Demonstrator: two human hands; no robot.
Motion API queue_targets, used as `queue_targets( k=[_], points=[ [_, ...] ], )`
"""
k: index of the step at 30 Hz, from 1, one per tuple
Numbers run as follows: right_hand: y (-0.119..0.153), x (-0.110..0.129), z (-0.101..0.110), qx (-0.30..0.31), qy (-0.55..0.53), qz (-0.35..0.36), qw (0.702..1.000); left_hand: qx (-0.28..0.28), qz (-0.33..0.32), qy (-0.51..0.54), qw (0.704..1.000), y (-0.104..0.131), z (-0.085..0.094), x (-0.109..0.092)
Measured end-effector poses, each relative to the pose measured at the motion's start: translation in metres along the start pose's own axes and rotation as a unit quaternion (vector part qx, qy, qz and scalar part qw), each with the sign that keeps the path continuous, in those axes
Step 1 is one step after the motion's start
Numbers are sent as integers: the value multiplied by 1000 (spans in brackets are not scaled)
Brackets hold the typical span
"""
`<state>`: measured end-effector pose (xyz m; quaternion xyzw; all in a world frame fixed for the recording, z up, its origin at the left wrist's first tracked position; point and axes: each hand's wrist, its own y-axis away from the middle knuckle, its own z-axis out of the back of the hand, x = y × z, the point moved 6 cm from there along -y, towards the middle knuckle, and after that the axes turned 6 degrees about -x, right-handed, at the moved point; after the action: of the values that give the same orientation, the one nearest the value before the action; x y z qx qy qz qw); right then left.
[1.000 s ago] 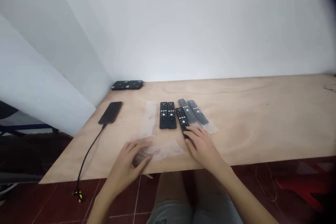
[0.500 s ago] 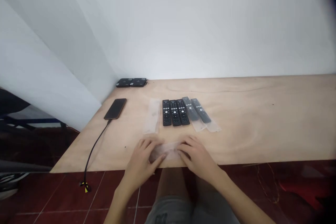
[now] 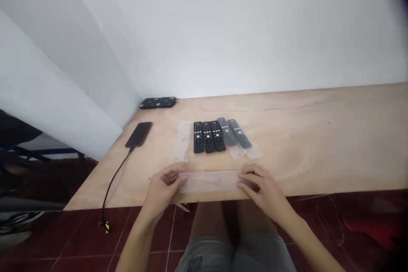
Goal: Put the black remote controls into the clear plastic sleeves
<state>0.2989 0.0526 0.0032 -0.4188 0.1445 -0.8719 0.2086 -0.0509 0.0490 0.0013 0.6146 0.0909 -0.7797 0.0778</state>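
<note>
Close to the table's front edge, a translucent plastic sleeve [image 3: 210, 181] lies stretched sideways between my two hands. My left hand [image 3: 164, 185] pinches its left end between thumb and fingers. At the other end, my right hand [image 3: 261, 185] is closed on the sleeve in the same way. Beyond them lie three bare black remote controls [image 3: 208, 137], side by side. To their right, two more remote controls [image 3: 239, 134] rest inside translucent sleeves. Left of the row, a second flat sleeve [image 3: 181, 141] lies lengthwise on the wood.
A phone [image 3: 138, 134] with a black cable [image 3: 111, 182] hanging over the front edge lies at the left of the wooden table [image 3: 318, 148]. Two flat black boxes [image 3: 157, 102] sit in the back corner against the white wall [image 3: 239, 29].
My hands have moved apart, drawing the sleeve out flat between them. The view has shifted slightly; the remote controls lie as before.
</note>
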Motion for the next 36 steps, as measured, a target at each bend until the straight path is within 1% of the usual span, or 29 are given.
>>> queue_targets(
  k=[2, 4, 6, 8, 9, 11, 13, 14, 15, 16, 18, 19, 20, 21, 22, 24, 25, 26, 27, 28, 29, 30, 32, 34, 35, 36],
  points=[
    [0, -5, 8, 3, 1, -11, 1000, -10, 1, 27, 1000, -1, -1, 0],
    [-6, -2, 16, 1, -1, -20, 1000, -7, -20, 30, 999, -4, -4, -5],
    [-18, 8, 21, -1, -12, -26, 1000, 18, -42, 26, 999, -7, -10, -17],
    [-32, 24, 20, 17, -38, -23, 999, 55, -61, 19, 996, -9, -20, -32],
    [-39, 33, 16, 37, -53, -13, 998, 76, -69, 14, 995, -10, -25, -41],
    [-48, 49, 3, 111, -97, 1, 989, 108, -84, 5, 991, -11, -32, -58],
    [-51, 55, -10, 177, -149, -12, 973, 111, -100, 1, 989, -12, -33, -70],
    [-51, 54, -14, 192, -172, -27, 966, 98, -110, 3, 989, -13, -30, -75],
    [-50, 51, -16, 193, -191, -45, 961, 75, -120, 10, 990, -15, -25, -77],
    [-49, 45, -16, 181, -206, -63, 960, 41, -129, 18, 991, -16, -19, -77],
    [-46, 33, -15, 142, -227, -92, 959, -47, -132, 35, 990, -19, -7, -72],
    [-45, 27, -14, 121, -238, -105, 958, -88, -125, 42, 987, -19, -5, -66],
    [-45, 22, -14, 100, -252, -116, 956, -114, -114, 49, 986, -18, -7, -59],
    [-45, 18, -16, 79, -270, -125, 951, -119, -101, 55, 986, -16, -16, -52],
    [-46, 15, -18, 60, -291, -133, 945, -105, -88, 64, 988, -13, -29, -45],
    [-50, 13, -26, 32, -336, -145, 930, -10, -57, 80, 995, -5, -68, -33],
    [-51, 13, -31, 25, -355, -148, 923, 14, -46, 97, 994, -1, -84, -30],
    [-52, 13, -35, 21, -370, -149, 917, 26, -31, 111, 993, 3, -97, -27],
    [-53, 14, -40, 18, -379, -149, 913, 22, -21, 122, 992, 6, -103, -27],
    [-53, 14, -43, 17, -381, -147, 913, 10, -15, 130, 991, 6, -104, -28],
    [-53, 14, -45, 17, -377, -145, 915, -10, -13, 129, 991, 3, -98, -33],
    [-52, 14, -45, 15, -367, -144, 919, -34, -17, 123, 992, -2, -88, -39],
    [-50, 13, -43, 4, -332, -145, 932, -84, -37, 89, 992, -21, -54, -57],
    [-49, 13, -40, -3, -300, -142, 943, -118, -73, 56, 989, -49, -16, -77],
    [-49, 14, -39, -4, -288, -137, 948, -115, -87, 41, 989, -65, -1, -84],
    [-49, 15, -39, -2, -279, -130, 951, -101, -90, 23, 991, -81, 10, -87]
  ],
)
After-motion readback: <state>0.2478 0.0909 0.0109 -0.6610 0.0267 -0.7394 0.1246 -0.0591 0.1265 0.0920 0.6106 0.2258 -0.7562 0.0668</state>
